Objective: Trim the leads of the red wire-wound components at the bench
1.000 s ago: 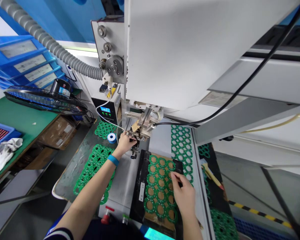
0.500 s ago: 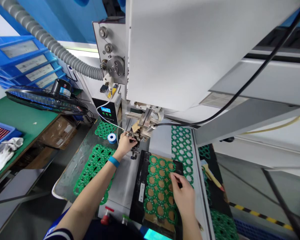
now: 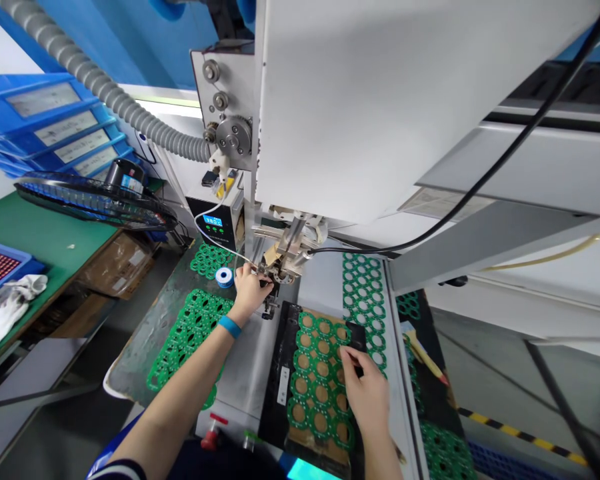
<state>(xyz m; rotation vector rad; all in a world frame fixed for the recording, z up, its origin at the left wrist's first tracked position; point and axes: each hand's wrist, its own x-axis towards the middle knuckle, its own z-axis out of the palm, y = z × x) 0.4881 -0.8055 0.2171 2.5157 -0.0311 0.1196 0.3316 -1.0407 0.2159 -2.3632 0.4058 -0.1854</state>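
Note:
At the soldering head [image 3: 285,257] of a tall white machine, my left hand [image 3: 250,290] has its fingers closed near the end of the thin white tube [image 3: 215,250]. What lies between those fingertips is hidden. My right hand [image 3: 370,393] hovers over or rests on the right edge of a green circuit board panel [image 3: 321,373] with rows of rings. Thumb and forefinger are pinched there, and I cannot make out anything in them. The panel lies on a black fixture [image 3: 273,413] in front of the head.
Stacked green ring panels [image 3: 190,340] lie left, beside a solder spool [image 3: 225,277]. More panels [image 3: 364,293] and a brush [image 3: 427,353] are on the right. A controller [image 3: 213,223] shows a lit display. Farther left are a fan [image 3: 95,200] and blue bins [image 3: 55,127].
My left hand's fingers have shifted slightly at the soldering head. My right hand stays at the panel's edge, and the view has moved a little.

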